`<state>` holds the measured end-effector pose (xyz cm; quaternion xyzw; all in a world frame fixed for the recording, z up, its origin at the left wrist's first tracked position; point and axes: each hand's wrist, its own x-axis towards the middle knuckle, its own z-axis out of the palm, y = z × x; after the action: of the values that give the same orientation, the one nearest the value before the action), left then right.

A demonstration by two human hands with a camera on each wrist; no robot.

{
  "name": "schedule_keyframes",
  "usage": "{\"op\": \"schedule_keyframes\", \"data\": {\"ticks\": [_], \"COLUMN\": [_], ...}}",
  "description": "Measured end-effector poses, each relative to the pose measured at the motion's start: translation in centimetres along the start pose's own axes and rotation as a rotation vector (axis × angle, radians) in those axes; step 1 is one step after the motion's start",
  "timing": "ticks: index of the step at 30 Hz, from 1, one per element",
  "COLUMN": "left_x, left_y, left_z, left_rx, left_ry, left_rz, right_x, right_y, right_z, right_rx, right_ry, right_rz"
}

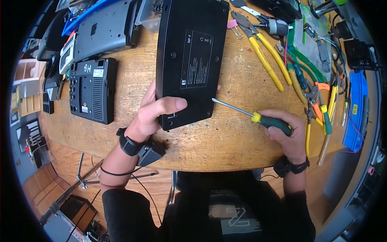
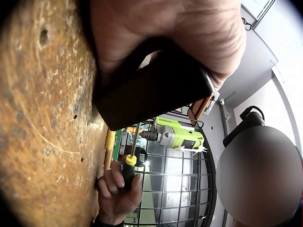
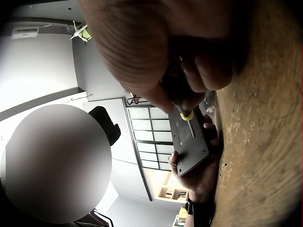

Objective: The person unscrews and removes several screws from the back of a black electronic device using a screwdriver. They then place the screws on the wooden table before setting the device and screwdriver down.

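My left hand grips the near end of a black, box-shaped device, its thumb on the top face and its fingers underneath. The device is held tilted, and a printed label and several screw holes show on that face. In my right hand is a screwdriver with a dark green and yellow handle. Its metal tip points left, close to the device's right edge. The left wrist view shows the device's dark end under the palm. In the right wrist view the screwdriver's yellow collar overlaps the device.
Another black device lies at the left of the wooden table, with a larger dark casing behind it. Yellow-handled pliers, cutters and other tools crowd the right side. A blue tray stands at the right edge.
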<state>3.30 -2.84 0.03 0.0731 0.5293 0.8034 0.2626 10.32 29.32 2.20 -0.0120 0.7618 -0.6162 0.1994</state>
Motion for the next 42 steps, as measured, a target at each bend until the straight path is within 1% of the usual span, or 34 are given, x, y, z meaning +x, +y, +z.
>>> {"op": "schedule_keyframes", "data": {"ticks": [4,5,8,12,15,17,19,22,26,29,42], "left_x": [0.0,-0.2,-0.5,-0.6,-0.5,-0.4,-0.3,-0.2,-0.7,-0.8,-0.6], "left_y": [0.1,0.4,1.4,1.7,1.4,0.8,0.3,-0.2,1.1,1.6,1.3], "left_z": [0.1,0.4,0.9,1.1,0.8,0.5,0.2,0.0,0.7,1.0,0.9], "left_rx": [-0.031,0.007,0.087,0.091,0.114,0.092,0.025,-0.003,0.095,0.113,0.101], "left_ry": [-0.002,0.022,0.071,0.081,0.067,0.048,0.018,-0.009,0.045,0.059,0.050], "left_rz": [0.019,0.004,-0.035,-0.049,-0.003,0.019,0.009,0.051,-0.016,-0.041,0.007], "right_x": [0.1,0.0,-0.4,-0.3,-0.1,-0.4,-0.7,-0.6,-0.6,-0.5,0.2], "right_y": [-0.1,0.0,0.6,0.3,0.0,-0.3,-0.4,-0.7,-1.7,-1.9,-3.6], "right_z": [0.0,0.1,-0.1,0.3,0.3,0.2,0.4,0.4,0.4,0.3,0.3], "right_rx": [-0.088,-0.099,-0.093,-0.141,-0.192,-0.266,-0.267,-0.327,-0.413,-0.461,-0.510], "right_ry": [-0.026,-0.032,-0.008,0.019,0.029,0.049,0.074,0.089,0.087,0.069,0.040], "right_rz": [-0.097,-0.112,-0.130,-0.176,-0.231,-0.252,-0.284,-0.355,-0.414,-0.472,-0.483]}}
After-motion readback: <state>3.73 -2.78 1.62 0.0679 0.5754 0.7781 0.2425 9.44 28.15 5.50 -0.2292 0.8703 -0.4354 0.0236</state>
